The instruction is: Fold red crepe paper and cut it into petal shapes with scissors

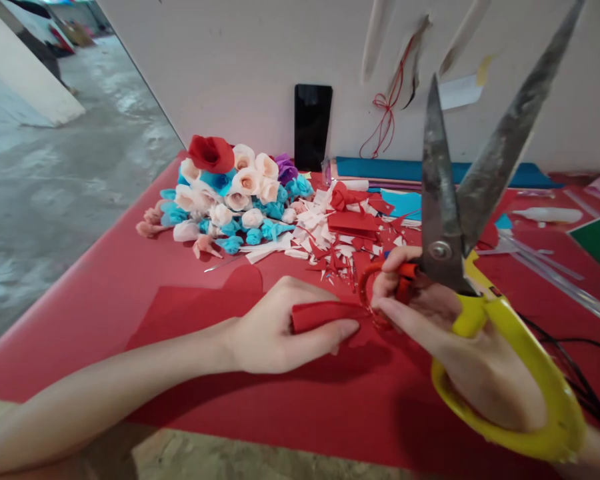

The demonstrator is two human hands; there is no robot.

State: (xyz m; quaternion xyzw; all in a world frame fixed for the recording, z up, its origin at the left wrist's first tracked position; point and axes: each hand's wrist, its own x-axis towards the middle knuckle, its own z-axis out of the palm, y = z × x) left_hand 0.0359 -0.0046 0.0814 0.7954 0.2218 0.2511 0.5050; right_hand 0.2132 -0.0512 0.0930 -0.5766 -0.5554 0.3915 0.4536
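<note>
Fingers of the left hand (265,333) are being clasped round folded red paper (320,315), open scissors (443,257) are being held by the right hand (487,367); steady handling is seemingly being required.

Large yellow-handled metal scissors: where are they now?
In the head view, the scissors are at right, in the right hand, blades apart and pointing up, right of the folded red paper in the left hand.
</note>
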